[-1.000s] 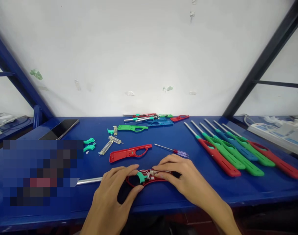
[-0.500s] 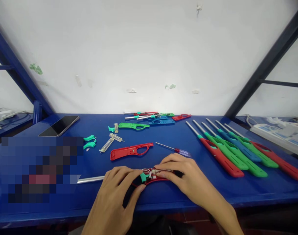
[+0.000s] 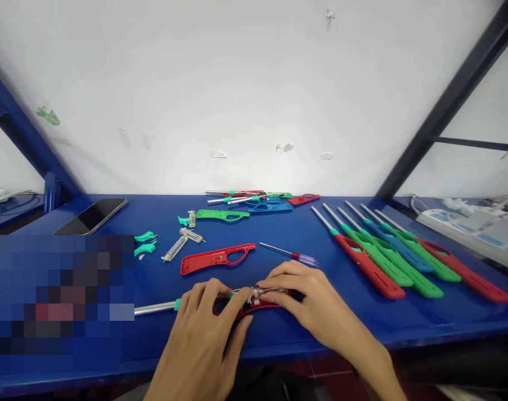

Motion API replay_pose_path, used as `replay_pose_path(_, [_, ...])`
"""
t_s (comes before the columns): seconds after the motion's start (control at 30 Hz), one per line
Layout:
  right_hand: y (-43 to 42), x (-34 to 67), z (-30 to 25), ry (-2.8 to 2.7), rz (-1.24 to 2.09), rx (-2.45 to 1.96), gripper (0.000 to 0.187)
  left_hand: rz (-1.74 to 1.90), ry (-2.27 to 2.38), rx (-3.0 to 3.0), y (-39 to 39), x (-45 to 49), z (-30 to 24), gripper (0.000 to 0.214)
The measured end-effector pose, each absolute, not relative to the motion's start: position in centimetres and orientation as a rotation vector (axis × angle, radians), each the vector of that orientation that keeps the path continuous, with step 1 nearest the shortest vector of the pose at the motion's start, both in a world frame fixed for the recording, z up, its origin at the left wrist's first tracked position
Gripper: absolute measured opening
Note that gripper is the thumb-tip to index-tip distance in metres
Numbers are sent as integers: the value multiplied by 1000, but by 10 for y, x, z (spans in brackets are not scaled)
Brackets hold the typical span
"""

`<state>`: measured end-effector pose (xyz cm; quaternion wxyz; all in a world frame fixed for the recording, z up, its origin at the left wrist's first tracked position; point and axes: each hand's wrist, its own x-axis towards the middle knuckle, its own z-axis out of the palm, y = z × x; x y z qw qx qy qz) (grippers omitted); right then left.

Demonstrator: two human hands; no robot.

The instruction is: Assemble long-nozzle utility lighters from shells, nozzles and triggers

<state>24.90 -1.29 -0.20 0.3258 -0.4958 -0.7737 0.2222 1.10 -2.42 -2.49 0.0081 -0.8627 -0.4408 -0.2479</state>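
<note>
Both my hands rest on an opened red lighter half [image 3: 254,308] lying near the front edge of the blue table [image 3: 279,234]. My left hand [image 3: 207,334] pinches the shell's handle loop, thumb below and fingers on top, hiding the teal trigger. My right hand [image 3: 307,301] presses its fingertips on the small clear part and white wires inside the shell. The lighter's metal tube [image 3: 153,307] sticks out to the left. A matching red shell half [image 3: 216,258] lies just behind, with a small screwdriver [image 3: 289,254] to its right.
Several finished red, green and blue lighters [image 3: 387,256] lie in a row at the right. Loose shells and tubes [image 3: 254,200] sit at the back, teal triggers [image 3: 145,244] and clear parts [image 3: 176,245] at the left. A phone [image 3: 90,216] lies far left; a power strip [image 3: 466,223] far right.
My left hand has moved up over the handle loop and now covers the teal trigger that showed before. The right hand stays on the inner parts.
</note>
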Motion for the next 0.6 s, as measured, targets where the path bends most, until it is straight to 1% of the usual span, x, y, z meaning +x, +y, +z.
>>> replay_pose_path(0.17, [-13,249,-1,-2026,591,-1294,16,-757,-1384,-2729,-24,12,-23,40])
replay_pose_path(0.37, [-13,249,0,-2026,596,-1285,16,-871,-1380,-2692,-22,16,-25,30])
replay_pose_path(0.6, [-12,249,-1,-2029,588,-1270,15,-891,-1386,-2671,-23,17,-25,27])
